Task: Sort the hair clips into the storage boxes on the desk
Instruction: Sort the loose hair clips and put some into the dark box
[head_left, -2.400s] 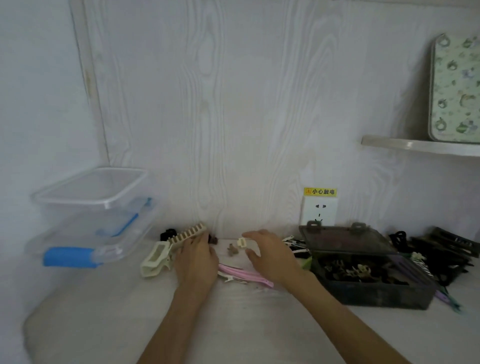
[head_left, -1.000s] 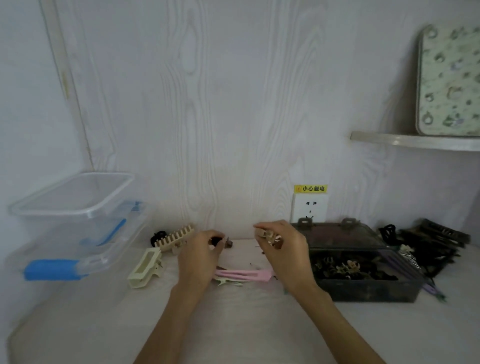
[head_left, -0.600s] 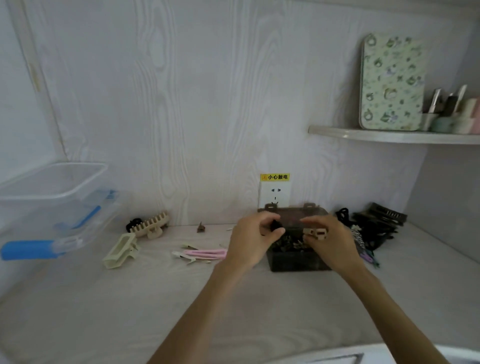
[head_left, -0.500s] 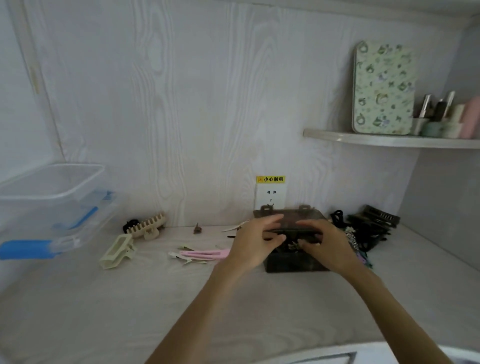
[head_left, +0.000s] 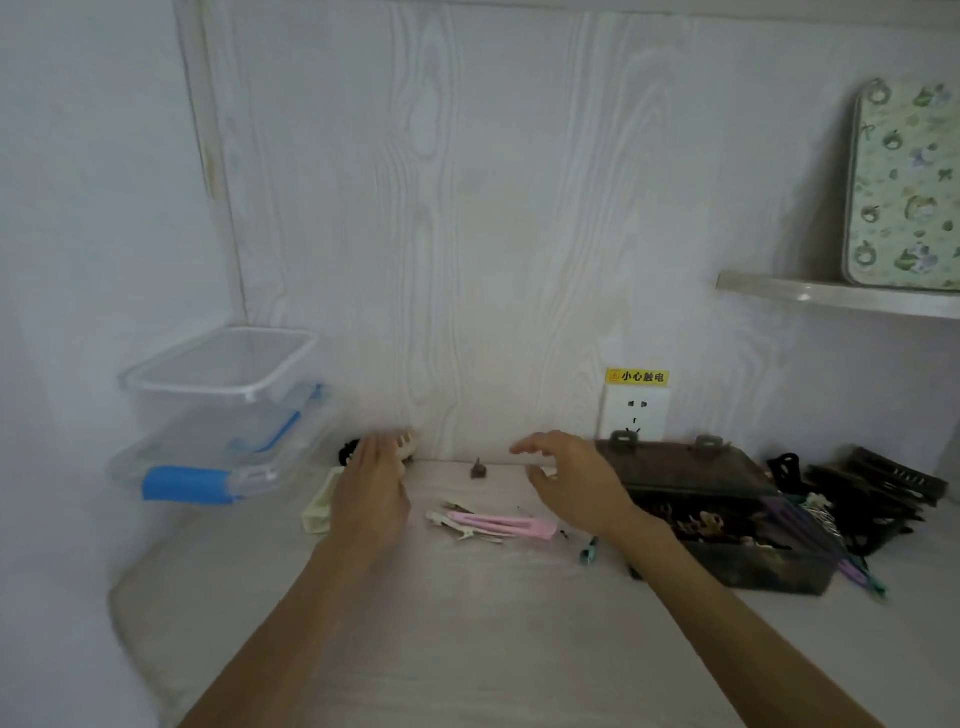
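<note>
Both hands hover over the desk with nothing in them. My left hand (head_left: 373, 483) stretches flat toward the back wall, over a cream claw clip (head_left: 318, 503) and a beige toothed clip (head_left: 408, 446). My right hand (head_left: 569, 480) has spread, loosely bent fingers above the desk, left of the dark storage box (head_left: 727, 519), whose lid stands open. Pink flat clips (head_left: 493, 525) lie between my hands. A tiny brown clip (head_left: 478, 469) sits by the wall. Small clips lie inside the dark box.
Two stacked clear plastic boxes (head_left: 218, 410) with blue latches stand at the back left. A pile of black clips (head_left: 872, 493) lies right of the dark box. A wall socket (head_left: 635, 413) is behind it. A shelf (head_left: 831, 296) carries a floral tin.
Both hands were at the dark box with small clips half a second ago. They have since moved left and now hover empty over the loose clips on the desk.
</note>
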